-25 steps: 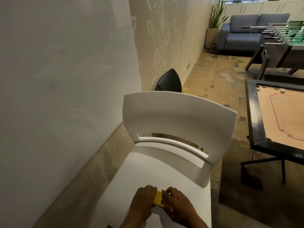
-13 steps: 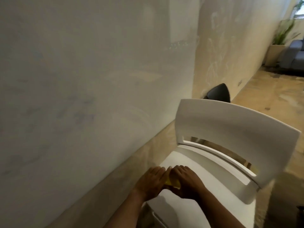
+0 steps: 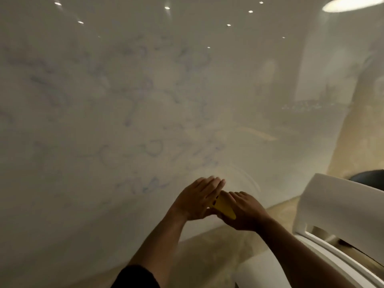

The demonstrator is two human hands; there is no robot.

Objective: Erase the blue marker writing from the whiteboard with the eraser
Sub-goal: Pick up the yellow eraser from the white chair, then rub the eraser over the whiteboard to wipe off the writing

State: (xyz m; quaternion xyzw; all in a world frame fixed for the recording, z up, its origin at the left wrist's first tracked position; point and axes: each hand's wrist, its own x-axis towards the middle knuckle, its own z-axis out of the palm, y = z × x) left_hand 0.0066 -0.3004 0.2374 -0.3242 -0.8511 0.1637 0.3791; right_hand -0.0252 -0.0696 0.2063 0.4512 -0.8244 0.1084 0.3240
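Note:
The whiteboard (image 3: pixel 104 121) fills most of the head view, with faint blurred blue marker writing (image 3: pixel 153 146) across its middle. A yellow eraser (image 3: pixel 224 206) is raised in front of the board's lower edge, held between both hands. My left hand (image 3: pixel 195 198) lies with straight fingers against the eraser's left side. My right hand (image 3: pixel 245 210) covers its right side, fingers lying over it. Most of the eraser is hidden by the hands.
A white chair (image 3: pixel 332 204) stands at the lower right, its backrest close to my right forearm. Behind it shows part of a black chair (image 3: pixel 369 177). A beige wall strip (image 3: pixel 207 246) runs below the board. Ceiling lights reflect in the board's top.
Both hands lifted the yellow eraser off the white chair seat and up in front of the board. The view swung left and upward, from the room onto the board.

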